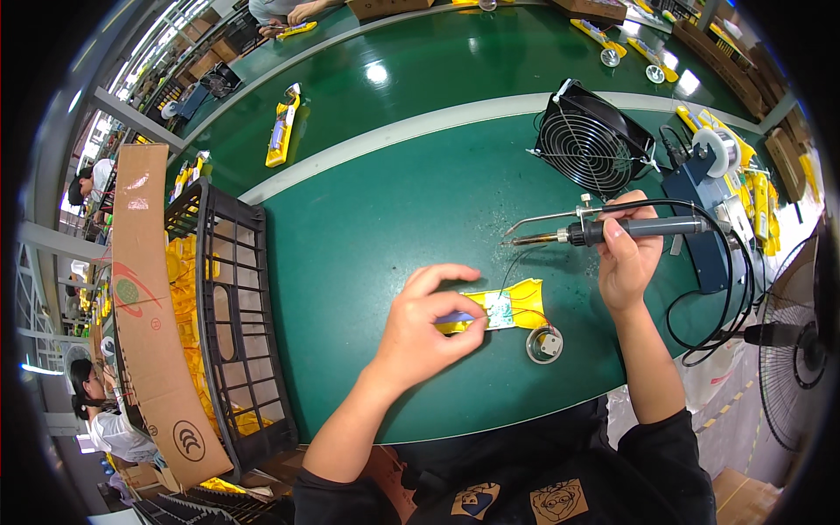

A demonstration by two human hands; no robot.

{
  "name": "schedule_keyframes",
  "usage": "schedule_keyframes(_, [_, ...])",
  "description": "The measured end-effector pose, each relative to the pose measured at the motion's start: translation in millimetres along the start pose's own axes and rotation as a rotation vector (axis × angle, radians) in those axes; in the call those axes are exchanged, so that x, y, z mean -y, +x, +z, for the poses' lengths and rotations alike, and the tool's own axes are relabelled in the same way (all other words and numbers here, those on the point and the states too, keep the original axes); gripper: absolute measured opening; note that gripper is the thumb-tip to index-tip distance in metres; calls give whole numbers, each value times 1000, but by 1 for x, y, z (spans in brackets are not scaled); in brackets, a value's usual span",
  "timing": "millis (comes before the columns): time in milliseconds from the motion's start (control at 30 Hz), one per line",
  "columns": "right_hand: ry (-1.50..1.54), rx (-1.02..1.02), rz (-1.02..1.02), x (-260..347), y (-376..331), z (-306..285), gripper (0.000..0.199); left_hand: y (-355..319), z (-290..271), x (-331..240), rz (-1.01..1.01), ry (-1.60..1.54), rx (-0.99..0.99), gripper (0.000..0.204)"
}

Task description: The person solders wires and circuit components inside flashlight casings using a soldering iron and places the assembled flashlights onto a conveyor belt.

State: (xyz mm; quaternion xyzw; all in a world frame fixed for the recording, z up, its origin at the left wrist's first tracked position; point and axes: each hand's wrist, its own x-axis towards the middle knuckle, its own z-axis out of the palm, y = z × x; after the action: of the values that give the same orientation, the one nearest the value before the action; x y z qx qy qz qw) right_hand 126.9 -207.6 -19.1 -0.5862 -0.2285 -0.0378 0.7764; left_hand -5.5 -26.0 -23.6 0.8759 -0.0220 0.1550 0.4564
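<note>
My right hand (pixel 628 258) is wrapped round the dark handle of a soldering iron (pixel 678 226), its tip pointing left over the bench. A thin bent metal tube (pixel 542 218) runs alongside the iron. My left hand (pixel 429 324) is closed, thumb and index finger pinching at a yellow plastic housing (pixel 528 297) that lies on the green bench. A small circuit board (pixel 499 310) with thin wires sits in the housing, right of my fingertips. Wires lead to a round, clear-rimmed lamp piece (pixel 544 345). The iron's tip is apart from the board. My fingers partly hide the housing's left end.
A black crate (pixel 249 324) of yellow parts stands left, beside a cardboard strip (pixel 144 297). A black fan (pixel 595 140) and a blue soldering unit (pixel 700 227) with a solder spool (pixel 717 151) stand far right. Cables (pixel 744 289) loop at right. Another yellow assembly (pixel 283 127) lies beyond a pale rail.
</note>
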Motion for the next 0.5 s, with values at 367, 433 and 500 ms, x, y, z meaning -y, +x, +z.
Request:
schedule_keyframes(367, [184,-72,28,-4,5,-3,15,-12,-111,24,-706,-555,678,15])
schedule_keyframes(433, [191,-71,27,-5,6,-3,16,-9,-102,19,-662,-574,782,27])
schedule_keyframes(500, [100,-67,21,-3,6,-3,17,-9,-89,14,-538,-548,866,34])
